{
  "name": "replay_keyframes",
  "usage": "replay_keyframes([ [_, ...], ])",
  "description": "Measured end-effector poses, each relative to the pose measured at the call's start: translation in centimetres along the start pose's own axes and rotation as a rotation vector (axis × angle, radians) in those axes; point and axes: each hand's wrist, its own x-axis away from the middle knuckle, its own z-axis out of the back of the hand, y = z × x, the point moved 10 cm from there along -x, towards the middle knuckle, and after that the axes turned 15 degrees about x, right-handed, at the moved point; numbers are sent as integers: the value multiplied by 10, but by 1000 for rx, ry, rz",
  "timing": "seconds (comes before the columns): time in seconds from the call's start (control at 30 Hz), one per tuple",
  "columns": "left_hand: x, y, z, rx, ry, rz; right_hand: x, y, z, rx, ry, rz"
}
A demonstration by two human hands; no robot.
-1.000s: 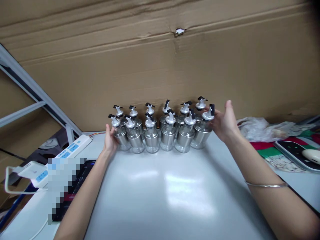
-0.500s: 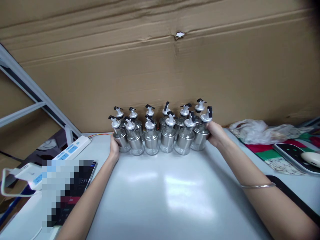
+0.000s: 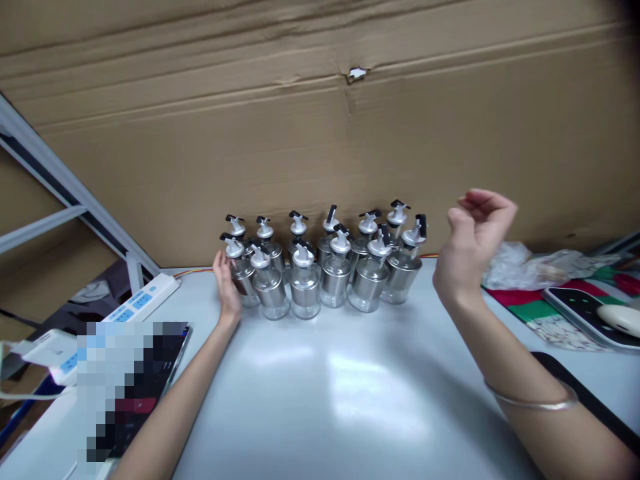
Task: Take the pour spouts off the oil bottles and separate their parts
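Two rows of glass oil bottles stand upright on the table, each with a steel band and a silver pourer cap with a black lever; one is the front middle bottle [image 3: 305,287]. My left hand [image 3: 229,290] is beside the left end of the front row, its fingers stretched up along the front left bottle [image 3: 243,277]; whether it touches the glass is hard to see. My right hand [image 3: 470,247] is raised to the right of the rows, clear of the front right bottle [image 3: 403,270]. Its fingers are loosely curled in, with nothing in them.
Behind the bottles rises a cardboard wall [image 3: 320,140]. On the left lie a power strip [image 3: 145,303] and a dark, partly pixelated device [image 3: 167,363]. To the right are a crumpled plastic bag [image 3: 525,267], a patterned cloth [image 3: 525,308] and a tray [image 3: 570,307] with a white mouse [image 3: 620,319].
My right hand has let go of the front right bottle and moved up and right. My left hand's fingers have loosened beside the left bottle. Two front bottles at left sit slightly nearer.
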Motion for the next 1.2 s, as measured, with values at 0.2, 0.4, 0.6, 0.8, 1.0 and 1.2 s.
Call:
replay_keyframes([
  [0.2,28,45,-39,-339,-308,-420,77,-86,-74,-16,-832,235],
  [0.4,39,43,-45,-510,-359,-566,159,-77,-111,-7,-1363,252],
  [0.6,46,43,-49,-632,-324,-660,198,-34,-130,73,-1580,103],
  [0.8,51,43,-51,-655,-334,-705,192,-8,-140,45,-1493,13],
  [1.0,48,38,-47,-635,-338,-688,185,4,-141,85,-1506,-10],
  [1.2,46,37,-42,-563,-312,-650,194,12,-117,45,-1951,-100],
])
